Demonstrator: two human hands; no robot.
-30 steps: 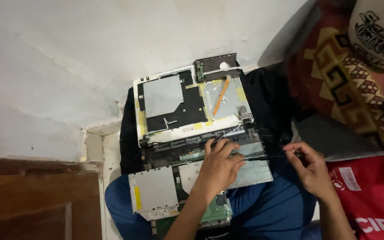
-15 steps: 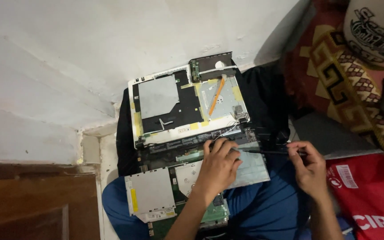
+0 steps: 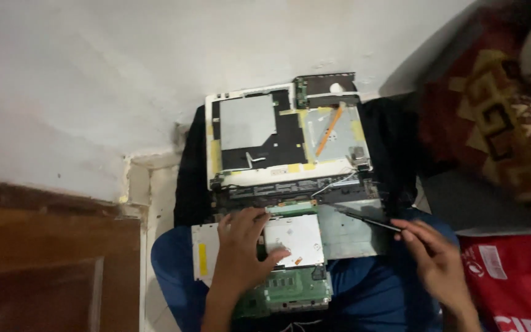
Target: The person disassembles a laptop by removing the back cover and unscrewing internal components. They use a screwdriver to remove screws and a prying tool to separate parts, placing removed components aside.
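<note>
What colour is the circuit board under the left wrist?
Green: the circuit board shows best in the head view, below the left hand.

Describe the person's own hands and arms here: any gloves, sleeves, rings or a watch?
Both are bare. The left hand and right hand show no gloves, and both forearms are uncovered down to the frame edge, with no sleeve in view. I see no rings or watch, though the picture is soft.

wall (image 3: 155, 74) close behind opened laptop (image 3: 287, 184), patterned cushion (image 3: 493, 123) crowding right
</note>
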